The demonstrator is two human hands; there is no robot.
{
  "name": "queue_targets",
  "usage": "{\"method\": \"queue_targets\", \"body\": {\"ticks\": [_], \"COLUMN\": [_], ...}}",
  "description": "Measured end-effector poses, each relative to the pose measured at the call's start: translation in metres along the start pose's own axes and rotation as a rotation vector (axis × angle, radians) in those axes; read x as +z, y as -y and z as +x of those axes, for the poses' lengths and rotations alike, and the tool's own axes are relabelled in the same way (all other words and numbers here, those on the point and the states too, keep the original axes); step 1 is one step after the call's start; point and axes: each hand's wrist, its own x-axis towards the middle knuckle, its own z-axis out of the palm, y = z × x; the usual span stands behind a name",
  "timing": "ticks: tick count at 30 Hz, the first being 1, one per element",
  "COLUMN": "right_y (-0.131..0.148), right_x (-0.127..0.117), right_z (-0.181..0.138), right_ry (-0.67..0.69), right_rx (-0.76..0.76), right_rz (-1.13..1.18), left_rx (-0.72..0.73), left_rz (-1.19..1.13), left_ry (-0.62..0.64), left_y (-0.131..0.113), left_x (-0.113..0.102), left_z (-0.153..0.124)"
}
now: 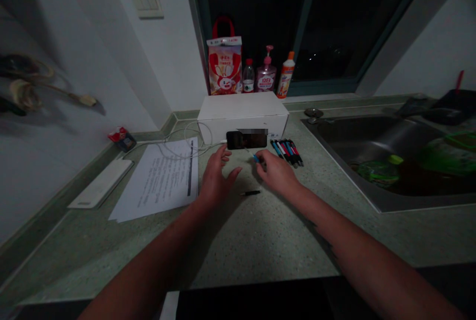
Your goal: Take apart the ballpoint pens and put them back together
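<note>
Blue pen part [256,159], partly hidden, in right fingers [262,167]

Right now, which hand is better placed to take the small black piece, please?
Probably the left hand: it looks empty near the black piece, while the right hand holds a slim blue item.

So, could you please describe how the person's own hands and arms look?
The left hand and right hand are bare, without gloves. No sleeve, watch or bracelet shows on the left forearm or right forearm. Dark patches edge the right forearm; marking or shadow, I cannot tell.
</note>
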Motion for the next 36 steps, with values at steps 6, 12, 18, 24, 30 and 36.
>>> {"method": "queue_targets", "body": {"ticks": [6,12,18,24,30,36], "right_y": [0.002,0.003,-0.003,-0.002,-0.003,-0.004], "right_x": [-0.005,-0.012,-0.015,-0.015,-0.01,-0.009], "right_z": [0.002,0.002,0.001,0.0,-0.001,-0.002], "right_ry": [-0.106,-0.069,0.104,0.178,0.172,0.189], "right_rx": [0.099,0.096,-0.053,-0.13,-0.166,-0.151], "right_rz": [0.183,0.088,-0.225,-0.295,-0.289,-0.25], "left_rx": [0.287,0.288,0.015,-0.007,0.034,0.077], "left_rz": [0.067,0.095,0.054,0.074,0.059,0.095], "left_ry": [0.535,0.634,0.221,0.067,0.086,0.16], "left_y": [-0.014,-0.018,-0.003,0.004,0.004,0.007], "left_x": [-0.001,0.002,-0.003,-0.013,-0.012,-0.009], "left_z": [-0.005,-0.006,0.001,0.009,0.009,0.008]}}
